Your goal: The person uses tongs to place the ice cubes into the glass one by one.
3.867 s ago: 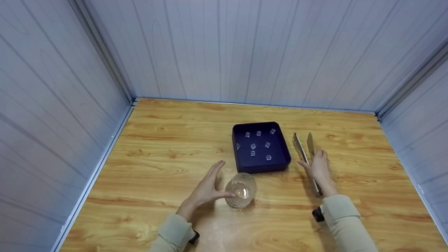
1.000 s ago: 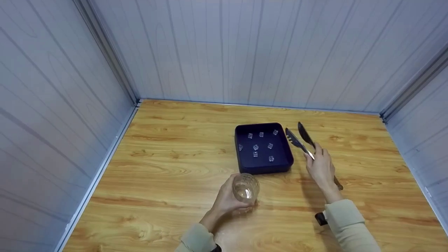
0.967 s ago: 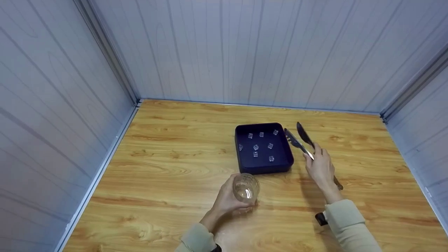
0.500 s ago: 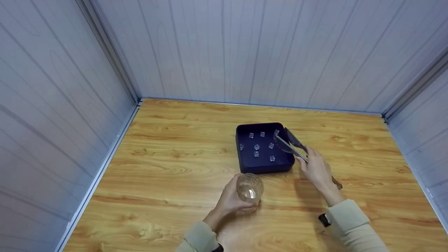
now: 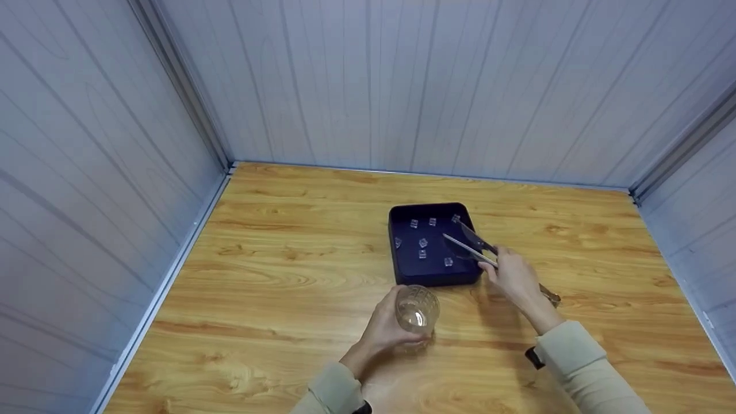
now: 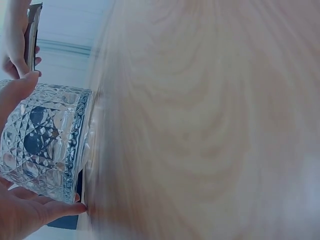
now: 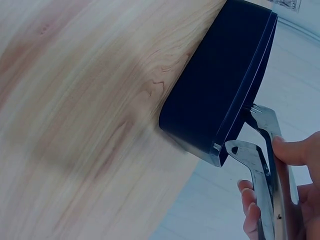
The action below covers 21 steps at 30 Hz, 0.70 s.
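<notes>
My left hand (image 5: 379, 332) grips a clear cut-glass tumbler (image 5: 418, 313) near the front of the tray; its diamond pattern shows in the left wrist view, thumb and fingers on either side of the glass (image 6: 42, 142). Metal serving tongs (image 5: 482, 257) are held by my right hand (image 5: 517, 280), their arms spread apart. The tongs' tips reach over the right wall into the dark blue square tray (image 5: 431, 280). Several small clear cubes (image 5: 424, 243) lie scattered inside it. In the right wrist view the tongs (image 7: 265, 180) have nothing visible between their tips.
A wood-grain tabletop (image 5: 276, 264) lies under everything. Pale panel walls (image 5: 368, 86) rise behind and at both sides. The tumbler stands close to the tray's near wall.
The left hand, earlier beside the tumbler, has come to grip it, and the glass has shifted slightly right. The right hand has lifted the tongs from the table and swung their tips left into the tray.
</notes>
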Each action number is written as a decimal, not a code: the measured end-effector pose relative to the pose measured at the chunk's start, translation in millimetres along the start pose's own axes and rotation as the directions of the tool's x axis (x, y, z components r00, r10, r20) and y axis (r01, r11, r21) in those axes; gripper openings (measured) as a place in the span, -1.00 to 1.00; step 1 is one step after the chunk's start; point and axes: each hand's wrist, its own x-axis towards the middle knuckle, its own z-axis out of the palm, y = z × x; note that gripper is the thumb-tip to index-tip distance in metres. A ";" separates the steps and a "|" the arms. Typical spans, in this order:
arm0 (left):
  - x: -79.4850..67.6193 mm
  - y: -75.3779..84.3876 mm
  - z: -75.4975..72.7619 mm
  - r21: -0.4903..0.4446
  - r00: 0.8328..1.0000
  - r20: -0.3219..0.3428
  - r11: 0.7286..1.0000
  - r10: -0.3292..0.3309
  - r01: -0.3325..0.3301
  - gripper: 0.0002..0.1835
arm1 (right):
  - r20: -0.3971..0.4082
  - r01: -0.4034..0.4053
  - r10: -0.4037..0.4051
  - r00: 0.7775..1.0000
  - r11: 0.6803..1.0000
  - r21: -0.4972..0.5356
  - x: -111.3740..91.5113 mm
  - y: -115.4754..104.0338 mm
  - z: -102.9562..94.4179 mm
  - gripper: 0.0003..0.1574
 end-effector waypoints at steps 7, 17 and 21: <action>0.4 0.6 2.3 0.003 1.000 -0.010 1.000 -0.008 0.008 -0.03 | 0.074 0.027 -0.024 0.997 0.999 -0.039 4.8 -2.9 0.4 -0.51; 0.2 -0.4 4.7 -0.012 1.000 -0.028 1.000 0.001 -0.001 -0.03 | 0.189 0.028 -0.020 0.982 0.999 -0.040 11.6 -4.9 3.2 -0.65; 0.2 -1.4 4.9 -0.032 0.999 -0.032 0.999 0.014 -0.015 -0.06 | 0.214 0.031 -0.019 0.977 0.998 -0.049 14.3 -4.8 3.4 -0.68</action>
